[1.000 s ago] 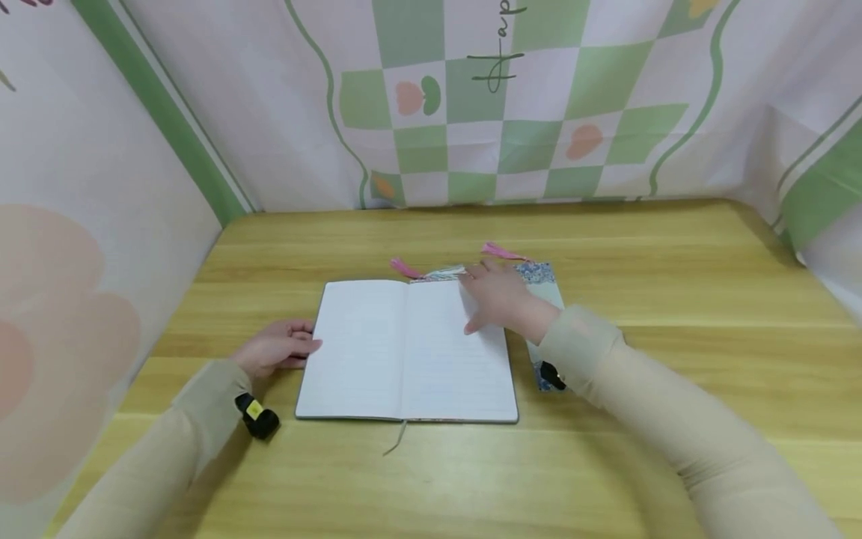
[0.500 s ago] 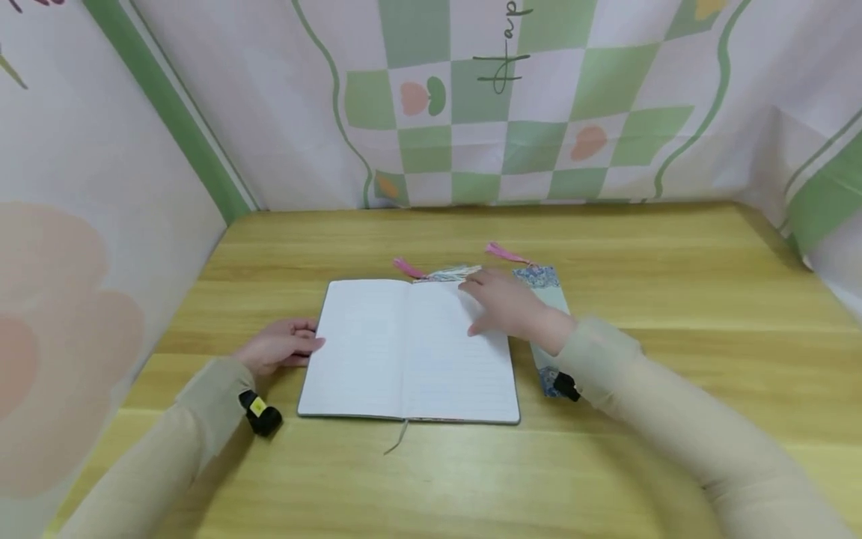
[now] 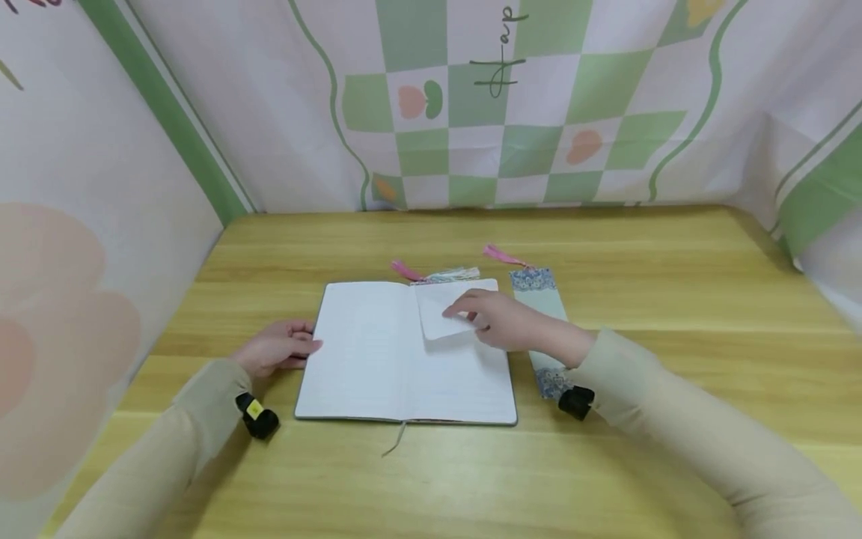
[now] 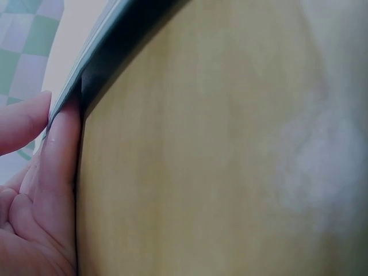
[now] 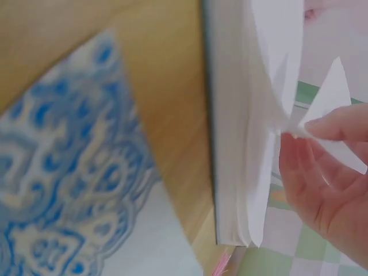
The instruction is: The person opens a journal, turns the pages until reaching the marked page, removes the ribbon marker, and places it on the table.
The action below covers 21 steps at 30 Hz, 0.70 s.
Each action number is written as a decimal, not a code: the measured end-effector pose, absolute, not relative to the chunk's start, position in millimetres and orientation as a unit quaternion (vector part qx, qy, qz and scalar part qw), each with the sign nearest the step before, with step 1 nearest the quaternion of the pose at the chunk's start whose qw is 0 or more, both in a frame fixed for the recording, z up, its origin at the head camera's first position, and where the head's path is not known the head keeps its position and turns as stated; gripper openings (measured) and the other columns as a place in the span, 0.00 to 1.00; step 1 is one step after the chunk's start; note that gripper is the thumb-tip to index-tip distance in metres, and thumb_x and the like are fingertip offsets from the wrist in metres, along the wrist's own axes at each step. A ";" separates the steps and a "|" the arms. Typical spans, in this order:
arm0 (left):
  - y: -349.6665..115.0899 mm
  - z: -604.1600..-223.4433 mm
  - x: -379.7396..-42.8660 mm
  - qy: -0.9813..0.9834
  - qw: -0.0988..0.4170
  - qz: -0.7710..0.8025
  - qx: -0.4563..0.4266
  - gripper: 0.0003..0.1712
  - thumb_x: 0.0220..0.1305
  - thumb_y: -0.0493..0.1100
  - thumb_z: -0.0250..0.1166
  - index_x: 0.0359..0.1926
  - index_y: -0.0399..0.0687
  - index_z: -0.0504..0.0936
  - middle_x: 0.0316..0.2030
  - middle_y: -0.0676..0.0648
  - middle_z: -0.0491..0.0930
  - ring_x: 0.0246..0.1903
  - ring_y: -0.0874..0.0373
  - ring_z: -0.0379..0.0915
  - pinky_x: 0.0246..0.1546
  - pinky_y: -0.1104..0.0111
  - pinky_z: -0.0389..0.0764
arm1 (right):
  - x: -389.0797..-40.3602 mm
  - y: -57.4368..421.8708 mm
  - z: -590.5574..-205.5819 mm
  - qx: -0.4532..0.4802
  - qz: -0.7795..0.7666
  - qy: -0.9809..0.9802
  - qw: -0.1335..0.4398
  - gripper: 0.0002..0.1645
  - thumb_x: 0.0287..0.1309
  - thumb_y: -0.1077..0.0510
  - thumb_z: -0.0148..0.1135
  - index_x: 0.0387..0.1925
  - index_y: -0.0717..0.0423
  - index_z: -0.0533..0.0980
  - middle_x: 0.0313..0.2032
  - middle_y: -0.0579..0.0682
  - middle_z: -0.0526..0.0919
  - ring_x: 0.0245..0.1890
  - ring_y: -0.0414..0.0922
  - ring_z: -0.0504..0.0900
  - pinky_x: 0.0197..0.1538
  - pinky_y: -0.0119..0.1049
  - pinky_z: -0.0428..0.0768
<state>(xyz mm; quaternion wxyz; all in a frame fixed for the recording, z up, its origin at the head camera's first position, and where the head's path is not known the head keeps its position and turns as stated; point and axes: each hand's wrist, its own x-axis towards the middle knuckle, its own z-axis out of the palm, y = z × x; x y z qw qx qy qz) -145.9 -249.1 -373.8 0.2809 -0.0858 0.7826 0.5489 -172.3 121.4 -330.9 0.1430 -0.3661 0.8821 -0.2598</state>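
Note:
An open notebook [image 3: 357,352] with white pages lies on the wooden table. At its left edge, my left hand [image 3: 277,346] holds the cover, thumb on top and fingers underneath; the left wrist view shows a finger [image 4: 60,138] under the dark cover. My right hand [image 3: 501,318] pinches a lifted page [image 3: 436,318] over the upper part of the right side, its corner folded over toward the spine. In the right wrist view that page [image 5: 336,86] bends between thumb and fingers. Beside the notebook lies a bookmark [image 3: 539,299] with blue patterned ends, partly under my right forearm.
Pink [image 3: 406,269] and pale tassels [image 3: 454,275] stick out past the notebook's top edge. Another pink tassel [image 3: 501,254] belongs to the bookmark on the right. A grey ribbon [image 3: 395,440] trails from the spine toward me. A patterned curtain [image 3: 471,150] hangs behind the table.
My right hand has drawn back a little toward me, and the page corner it pinches has come up and folded over. The left hand stays at the notebook's left edge.

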 end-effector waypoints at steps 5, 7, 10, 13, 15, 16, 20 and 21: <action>-249.2 -374.3 -145.5 0.783 0.281 0.548 -0.086 0.33 0.66 0.37 0.58 0.66 0.29 0.55 0.43 0.49 0.73 0.34 0.68 0.72 0.35 0.75 0.79 | -172.0 124.3 -323.3 -0.342 -0.332 0.863 0.169 0.26 0.56 0.72 0.52 0.56 0.55 0.74 0.58 0.55 0.74 0.53 0.54 0.75 0.53 0.49 0.75; -249.3 -374.7 -145.4 0.783 0.282 0.547 -0.086 0.33 0.66 0.37 0.59 0.66 0.29 0.55 0.43 0.49 0.74 0.34 0.67 0.72 0.35 0.75 0.79 | -172.6 123.9 -320.6 -0.323 -0.363 0.855 0.183 0.25 0.57 0.71 0.52 0.56 0.56 0.73 0.59 0.56 0.74 0.56 0.56 0.74 0.52 0.49 0.76; -249.0 -375.4 -145.5 0.785 0.282 0.545 -0.086 0.34 0.66 0.37 0.59 0.67 0.28 0.54 0.47 0.46 0.73 0.34 0.67 0.72 0.36 0.75 0.79 | -173.5 120.8 -316.0 -0.260 -0.420 0.841 0.220 0.24 0.60 0.67 0.53 0.58 0.55 0.72 0.61 0.56 0.71 0.57 0.55 0.73 0.49 0.46 0.78; -248.1 -375.3 -145.5 0.786 0.283 0.543 -0.084 0.35 0.66 0.38 0.59 0.67 0.28 0.54 0.47 0.46 0.73 0.35 0.67 0.72 0.36 0.75 0.79 | -173.9 116.3 -310.7 -0.181 -0.499 0.806 0.261 0.25 0.64 0.62 0.52 0.62 0.54 0.68 0.65 0.54 0.66 0.58 0.53 0.70 0.47 0.42 0.77; -247.6 -375.1 -145.9 0.787 0.280 0.543 -0.086 0.34 0.66 0.38 0.59 0.67 0.28 0.54 0.45 0.47 0.74 0.34 0.67 0.72 0.36 0.75 0.79 | -173.9 112.2 -307.5 -0.148 -0.552 0.770 0.282 0.26 0.66 0.61 0.50 0.65 0.55 0.65 0.68 0.54 0.62 0.61 0.54 0.67 0.50 0.43 0.76; -247.4 -374.9 -146.0 0.787 0.280 0.543 -0.087 0.34 0.66 0.38 0.59 0.66 0.28 0.55 0.43 0.49 0.73 0.34 0.67 0.71 0.36 0.75 0.79 | -173.6 109.9 -306.1 -0.140 -0.574 0.753 0.291 0.27 0.67 0.60 0.49 0.66 0.55 0.63 0.69 0.53 0.61 0.62 0.53 0.65 0.51 0.42 0.76; -248.6 -374.8 -145.9 0.788 0.276 0.544 -0.088 0.33 0.66 0.38 0.59 0.65 0.29 0.56 0.39 0.52 0.73 0.33 0.68 0.70 0.34 0.75 0.78 | -171.5 98.1 -303.9 -0.159 -0.621 0.697 0.322 0.29 0.71 0.55 0.43 0.70 0.56 0.56 0.70 0.58 0.55 0.65 0.57 0.59 0.52 0.47 0.77; -249.1 -375.1 -145.7 0.787 0.276 0.545 -0.087 0.32 0.66 0.38 0.59 0.64 0.29 0.57 0.38 0.53 0.73 0.33 0.67 0.70 0.34 0.75 0.78 | -170.7 94.5 -304.3 -0.173 -0.616 0.694 0.330 0.30 0.71 0.53 0.42 0.71 0.54 0.55 0.69 0.59 0.54 0.66 0.58 0.59 0.53 0.48 0.77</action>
